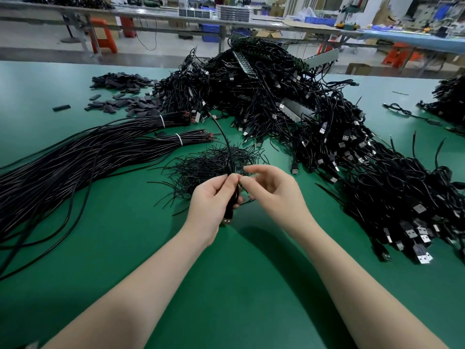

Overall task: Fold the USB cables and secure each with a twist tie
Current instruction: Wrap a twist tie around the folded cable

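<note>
My left hand (214,197) grips a folded black USB cable (230,207) upright above the green table; its metal plug sticks out below the palm. The cable's loose end arcs up and away towards the big pile. My right hand (266,187) is just right of the cable, thumb and forefinger pinching a thin black twist tie (241,185) against the bundle near my left fingertips. Behind both hands lies a loose heap of black twist ties (206,165).
Long straight cable bundles (83,152) banded with white ties lie to the left. A large heap of tied USB cables (327,137) fills the centre and right. Dark sleeve pieces (123,96) are scattered at the far left. The green table (239,285) lies between my forearms.
</note>
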Tool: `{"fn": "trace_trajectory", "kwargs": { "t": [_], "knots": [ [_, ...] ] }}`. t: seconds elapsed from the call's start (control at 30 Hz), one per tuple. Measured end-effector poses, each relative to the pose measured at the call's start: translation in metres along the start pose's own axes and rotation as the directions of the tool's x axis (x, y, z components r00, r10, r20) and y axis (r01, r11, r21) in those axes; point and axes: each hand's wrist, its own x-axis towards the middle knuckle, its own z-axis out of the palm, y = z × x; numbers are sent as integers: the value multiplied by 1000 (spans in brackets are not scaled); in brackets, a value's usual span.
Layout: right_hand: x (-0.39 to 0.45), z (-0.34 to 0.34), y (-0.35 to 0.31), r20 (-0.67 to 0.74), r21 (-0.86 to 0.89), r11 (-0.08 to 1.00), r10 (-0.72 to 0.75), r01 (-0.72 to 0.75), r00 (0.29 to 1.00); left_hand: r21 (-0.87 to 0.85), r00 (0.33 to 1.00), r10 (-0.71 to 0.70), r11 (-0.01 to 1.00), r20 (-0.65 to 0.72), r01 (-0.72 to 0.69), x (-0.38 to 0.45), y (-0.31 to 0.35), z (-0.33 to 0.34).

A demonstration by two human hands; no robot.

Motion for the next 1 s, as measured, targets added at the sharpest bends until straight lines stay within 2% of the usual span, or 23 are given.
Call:
{"fn": "trace_trajectory", "kwargs": {
  "t": [0.03,0.1,0.23,0.33,0.43,0.53,0.7,0.87,1.0],
  "knots": [
    [1,0,0,18,89,989,119,-120,993,53,998,57,997,7,-57,-1,-1,0],
    [1,-3,-1,85,202,946,240,-253,967,140,989,135,980,54,-141,-2,-2,0],
    [1,-9,-3,250,412,813,333,-411,909,223,975,219,949,46,-224,-6,-1,2],
    [2,-10,-2,306,440,748,395,-497,866,316,944,324,890,66,-328,-7,0,2],
    [3,-10,-1,310,451,734,406,-508,860,343,937,345,875,54,-342,-6,-1,2],
    [2,-10,-1,286,499,732,365,-463,886,337,936,348,876,53,-345,-5,-2,1],
    [3,-13,-5,249,360,854,300,-376,921,329,937,343,879,63,-344,-6,2,1],
    [4,-12,-5,266,446,793,325,-415,907,372,908,408,832,94,-412,-4,5,0],
    [4,-16,-4,190,354,873,283,-334,940,408,896,427,802,117,-436,-2,2,1]
  ]
}}
